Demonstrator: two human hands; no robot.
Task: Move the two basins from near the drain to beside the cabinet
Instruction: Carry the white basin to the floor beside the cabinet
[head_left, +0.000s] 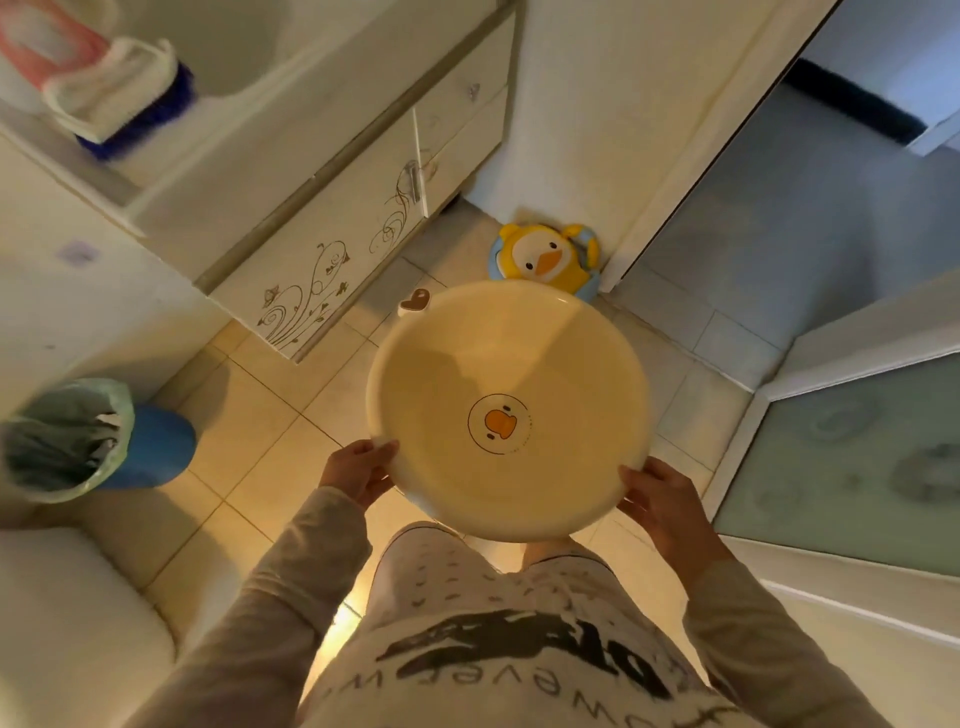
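A round cream basin (519, 353) with a duck face printed on its bottom is held level above the tiled floor, in front of my body. My left hand (358, 470) grips its near left rim and my right hand (657, 501) grips its near right rim. A small tab with a brown heart (414, 302) sticks out from the basin's far left rim. The white cabinet (343, 260) with brown floral patterns stands to the upper left, its corner a short way beyond the basin. Whether a second basin is nested underneath cannot be told.
A yellow and blue duck-shaped item (545, 257) leans in the corner between cabinet and door frame. A blue bin (104, 441) with a green liner sits on the floor at left. A frosted glass door (857, 457) stands at right; an open doorway (779, 234) lies beyond.
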